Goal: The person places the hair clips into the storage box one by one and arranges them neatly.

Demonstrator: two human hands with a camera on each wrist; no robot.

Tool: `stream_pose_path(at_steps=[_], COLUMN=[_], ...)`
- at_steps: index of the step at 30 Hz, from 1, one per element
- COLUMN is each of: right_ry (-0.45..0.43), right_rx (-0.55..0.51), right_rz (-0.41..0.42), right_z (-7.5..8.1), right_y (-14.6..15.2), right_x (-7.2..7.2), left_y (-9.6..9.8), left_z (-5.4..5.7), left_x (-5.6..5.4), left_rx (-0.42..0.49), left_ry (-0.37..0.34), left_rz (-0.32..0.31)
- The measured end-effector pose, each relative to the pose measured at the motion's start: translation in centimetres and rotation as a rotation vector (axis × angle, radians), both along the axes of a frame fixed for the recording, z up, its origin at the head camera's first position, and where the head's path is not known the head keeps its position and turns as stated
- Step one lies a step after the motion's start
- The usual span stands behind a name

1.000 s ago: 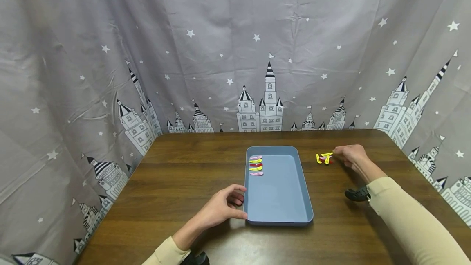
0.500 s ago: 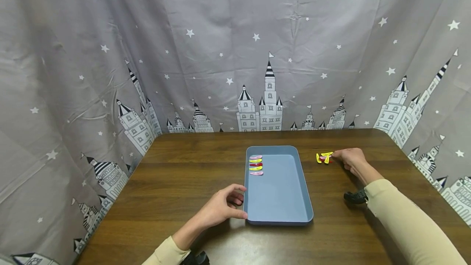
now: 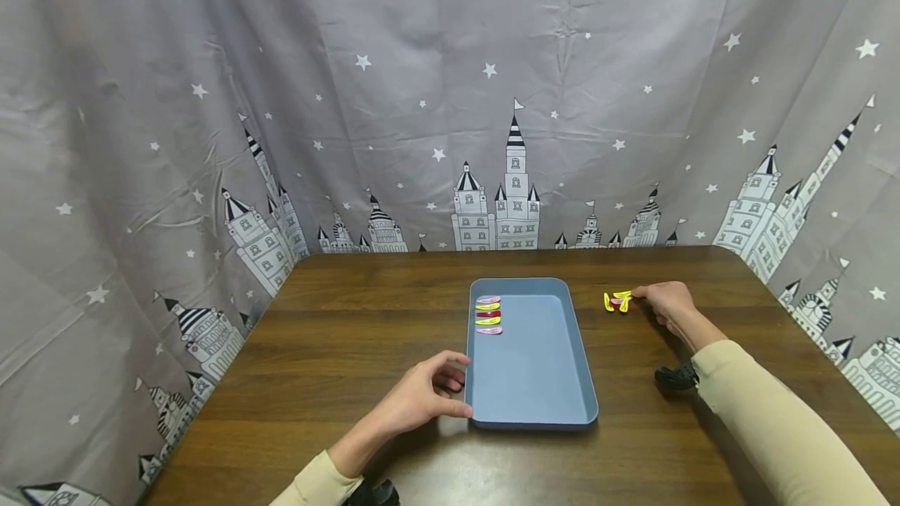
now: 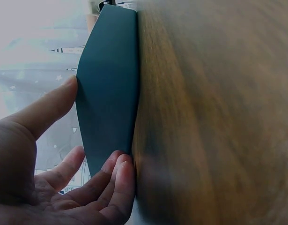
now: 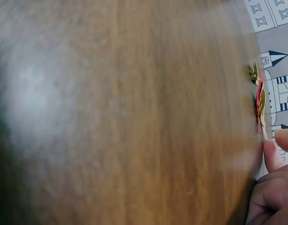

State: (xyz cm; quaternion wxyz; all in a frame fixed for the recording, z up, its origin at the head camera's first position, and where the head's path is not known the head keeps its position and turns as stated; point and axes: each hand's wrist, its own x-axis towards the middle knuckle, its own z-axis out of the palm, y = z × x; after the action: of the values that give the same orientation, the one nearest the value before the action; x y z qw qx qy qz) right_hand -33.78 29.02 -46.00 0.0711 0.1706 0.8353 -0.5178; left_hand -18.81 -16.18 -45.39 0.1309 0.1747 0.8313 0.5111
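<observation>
A blue-grey tray (image 3: 534, 365) has a column of pink, yellow and red snap hair clips (image 3: 488, 315) lying along its upper left. My left hand (image 3: 422, 397) is at the tray's left side, its thumb near the front corner and its fingertips against the wall (image 4: 108, 84). To the right of the tray lies a small heap of hair clips (image 3: 617, 302), yellow ones over pink and red. My right hand (image 3: 668, 303) reaches to the heap's right end, thumb and forefinger right at a clip's tip. Whether they pinch it I cannot tell. In the right wrist view the heap (image 5: 260, 101) is edge-on.
The brown wooden table (image 3: 351, 311) runs back to a grey curtain (image 3: 394, 100) printed with castles and stars. A dark strap (image 3: 676, 376) hangs at my right wrist, under the cream sleeve (image 3: 766, 404).
My right hand has dipped slightly and shifted left against the heap. The top yellow clip has slid a little left. My left hand and the tray have stayed put.
</observation>
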Motion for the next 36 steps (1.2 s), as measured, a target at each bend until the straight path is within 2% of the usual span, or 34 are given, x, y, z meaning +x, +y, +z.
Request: stream_pose_path(at_steps=[11, 25, 36], right_ry=[0.019, 0.026, 0.066], right_rx=[-0.004, 0.012, -0.089], right_rz=[0.021, 0.105, 0.214], right_z=[-0.4, 0.0, -0.3], right_y=[-0.3, -0.8, 0.4], right_x=[-0.6, -0.9, -0.2], left_y=[-0.1, 0.0, 0.0], left_z=[0.0, 0.0, -0.1], left_x=[0.0, 0.0, -0.1], left_rx=[0.008, 0.000, -0.006], left_ry=[-0.004, -0.005, 0.004], left_rz=[0.003, -0.001, -0.005])
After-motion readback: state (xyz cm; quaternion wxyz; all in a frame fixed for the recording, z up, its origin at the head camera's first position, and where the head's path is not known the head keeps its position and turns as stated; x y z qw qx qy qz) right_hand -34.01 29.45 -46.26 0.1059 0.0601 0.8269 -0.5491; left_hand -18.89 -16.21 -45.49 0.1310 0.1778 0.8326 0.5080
